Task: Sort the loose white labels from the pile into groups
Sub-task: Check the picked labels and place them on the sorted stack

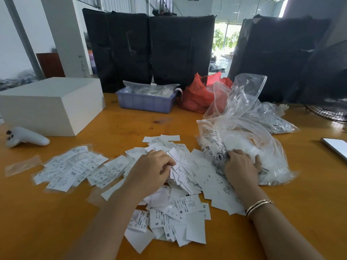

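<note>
Nearest item: pile of loose white labels (180,194), printed with size marks S, M, XL, spread on an orange table (56,222) from 6 o'clock up to centre. Second lot: labels in clear sleeves (75,167), marked XL and XXL, fanned out at 9 o'clock, just beside the pile. White handheld controller (24,136) at 9 o'clock, far edge, apart from the labels. White box (54,104) at 10 o'clock. Blue plastic tray (146,102) holding bagged items at 12 o'clock; red plastic bag (199,96) just right of it. Heap of clear plastic bags (244,132) at 2 o'clock, its near edge overlapping the pile. Phone (336,147) at 3 o'clock. Black wrapped bales (150,47) stand behind the table. Left hand (152,166), palm down over the pile's centre, fingers curled, pinching a few labels at their tips. Right hand (242,164), bracelets (259,206) at the wrist, lies flat with fingers extended, pressing on the clear bags at the pile's right border.
</note>
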Demonstrator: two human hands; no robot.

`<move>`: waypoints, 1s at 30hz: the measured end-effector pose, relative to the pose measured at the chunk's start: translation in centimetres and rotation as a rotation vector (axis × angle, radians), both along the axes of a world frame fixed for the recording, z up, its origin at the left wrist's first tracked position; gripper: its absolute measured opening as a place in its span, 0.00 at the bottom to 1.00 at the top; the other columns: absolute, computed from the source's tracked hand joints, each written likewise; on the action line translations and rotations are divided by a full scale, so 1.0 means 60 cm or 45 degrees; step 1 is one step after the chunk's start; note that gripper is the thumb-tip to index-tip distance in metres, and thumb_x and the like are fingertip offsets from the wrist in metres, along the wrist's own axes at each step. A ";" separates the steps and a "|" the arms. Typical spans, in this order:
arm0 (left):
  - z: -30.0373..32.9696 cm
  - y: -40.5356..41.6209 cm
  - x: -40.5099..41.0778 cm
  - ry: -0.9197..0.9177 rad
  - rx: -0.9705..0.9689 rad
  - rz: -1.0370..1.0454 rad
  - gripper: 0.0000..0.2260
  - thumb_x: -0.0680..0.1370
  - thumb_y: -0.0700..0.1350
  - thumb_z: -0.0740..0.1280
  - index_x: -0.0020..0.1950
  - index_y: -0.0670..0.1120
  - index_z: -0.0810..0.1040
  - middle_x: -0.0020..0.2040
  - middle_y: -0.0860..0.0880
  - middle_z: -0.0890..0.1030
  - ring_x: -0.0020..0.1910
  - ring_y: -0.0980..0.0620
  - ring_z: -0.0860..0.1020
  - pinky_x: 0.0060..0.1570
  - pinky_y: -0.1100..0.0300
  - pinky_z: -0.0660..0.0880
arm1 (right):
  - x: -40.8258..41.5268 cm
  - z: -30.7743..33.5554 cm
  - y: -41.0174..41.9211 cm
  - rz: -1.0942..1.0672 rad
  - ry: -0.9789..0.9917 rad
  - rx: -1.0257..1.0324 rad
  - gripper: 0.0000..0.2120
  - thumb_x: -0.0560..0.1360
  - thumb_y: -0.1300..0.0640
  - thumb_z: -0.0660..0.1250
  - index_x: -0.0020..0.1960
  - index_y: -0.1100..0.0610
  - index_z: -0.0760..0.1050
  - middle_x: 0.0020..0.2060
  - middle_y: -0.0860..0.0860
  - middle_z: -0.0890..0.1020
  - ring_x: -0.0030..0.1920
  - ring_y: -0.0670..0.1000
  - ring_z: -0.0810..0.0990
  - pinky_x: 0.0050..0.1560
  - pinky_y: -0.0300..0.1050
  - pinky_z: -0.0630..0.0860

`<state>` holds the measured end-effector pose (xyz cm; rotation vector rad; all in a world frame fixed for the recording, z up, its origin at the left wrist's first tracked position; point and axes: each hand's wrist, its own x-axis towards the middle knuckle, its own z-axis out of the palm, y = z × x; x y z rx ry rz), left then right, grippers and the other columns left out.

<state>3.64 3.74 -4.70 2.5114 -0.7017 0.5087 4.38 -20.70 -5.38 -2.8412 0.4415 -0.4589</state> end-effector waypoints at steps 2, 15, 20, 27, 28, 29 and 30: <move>-0.001 0.000 0.000 0.003 -0.004 0.000 0.09 0.78 0.42 0.63 0.54 0.50 0.81 0.48 0.57 0.80 0.49 0.58 0.73 0.49 0.61 0.73 | -0.002 0.000 0.002 -0.010 -0.067 0.000 0.18 0.77 0.59 0.57 0.66 0.54 0.71 0.68 0.49 0.70 0.70 0.52 0.65 0.72 0.58 0.39; 0.014 -0.007 -0.003 -0.072 -0.379 0.065 0.09 0.78 0.41 0.64 0.54 0.49 0.81 0.51 0.55 0.77 0.53 0.57 0.74 0.51 0.65 0.71 | -0.045 0.035 0.076 0.757 -0.735 1.150 0.15 0.76 0.64 0.64 0.58 0.49 0.77 0.50 0.43 0.80 0.48 0.44 0.78 0.48 0.36 0.76; 0.027 -0.007 -0.015 0.342 -0.700 -0.104 0.15 0.77 0.55 0.55 0.52 0.54 0.80 0.51 0.61 0.80 0.54 0.66 0.75 0.51 0.76 0.68 | -0.066 0.021 0.118 0.934 -0.211 1.924 0.14 0.69 0.55 0.70 0.54 0.47 0.80 0.51 0.50 0.82 0.41 0.49 0.82 0.43 0.39 0.78; 0.017 -0.015 -0.011 0.438 -0.688 -0.089 0.08 0.79 0.52 0.62 0.54 0.54 0.79 0.47 0.59 0.81 0.48 0.64 0.76 0.46 0.72 0.71 | -0.061 0.015 0.122 0.858 -0.178 1.809 0.19 0.76 0.67 0.62 0.63 0.50 0.70 0.47 0.51 0.84 0.39 0.51 0.83 0.39 0.37 0.78; 0.016 -0.015 -0.011 0.435 -0.688 -0.076 0.06 0.78 0.50 0.63 0.53 0.56 0.78 0.45 0.59 0.80 0.47 0.65 0.76 0.44 0.73 0.70 | -0.060 0.016 0.122 0.846 -0.187 1.838 0.15 0.77 0.66 0.62 0.60 0.53 0.69 0.45 0.52 0.85 0.38 0.52 0.83 0.39 0.38 0.79; 0.016 -0.015 -0.011 0.429 -0.686 -0.075 0.06 0.78 0.49 0.64 0.53 0.57 0.77 0.44 0.60 0.80 0.46 0.66 0.75 0.43 0.75 0.70 | -0.061 0.017 0.123 0.839 -0.195 1.858 0.11 0.77 0.65 0.62 0.57 0.55 0.69 0.44 0.53 0.85 0.37 0.52 0.83 0.37 0.39 0.79; 0.016 -0.015 -0.011 0.430 -0.687 -0.082 0.06 0.78 0.48 0.65 0.52 0.58 0.77 0.44 0.60 0.79 0.45 0.66 0.75 0.43 0.75 0.70 | -0.061 0.017 0.123 0.839 -0.203 1.855 0.06 0.77 0.64 0.62 0.54 0.57 0.69 0.43 0.54 0.85 0.36 0.52 0.83 0.36 0.40 0.79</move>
